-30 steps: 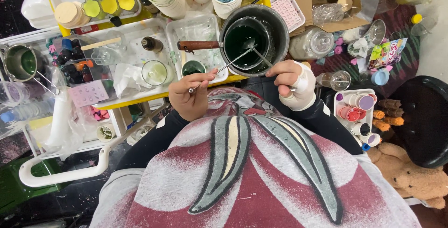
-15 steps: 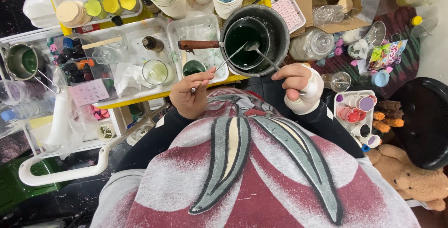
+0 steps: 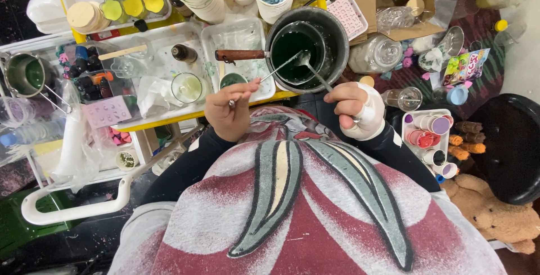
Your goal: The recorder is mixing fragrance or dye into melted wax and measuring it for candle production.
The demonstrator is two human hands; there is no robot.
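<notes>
**Both hands on spoons over the pot of green liquid**

Left hand (image 3: 228, 112), centre of frame: fingers curled shut around the handle of a thin metal spoon (image 3: 275, 69). The spoon slants up and right, its tip over the pot's near rim. Just above this hand a small cup (image 3: 232, 79) with dark green contents sits in a clear tray (image 3: 239, 38); beside it, further left, a glass (image 3: 187, 87) with pale yellowish fill.

Pot (image 3: 306, 47), upper centre: dark, round, wooden handle pointing left. It holds deep green liquid, which looks fluid and glossy. Both spoon ends meet over it.

Right hand (image 3: 354, 106), just right of centre: wrist wrapped in white, fist closed on a second spoon (image 3: 312, 69) whose bowl is at the liquid's surface.

Progress, as a judgement: the liquid looks melted and coloured, and the small cup seems already filled. The pot is far from drained, so there is more to ladle out. Finished yellow and green pieces (image 3: 135, 5) lie in the upper left; a rack of small pots (image 3: 430, 140) stands at right, near a teddy bear (image 3: 495, 210) in the lower right.
</notes>
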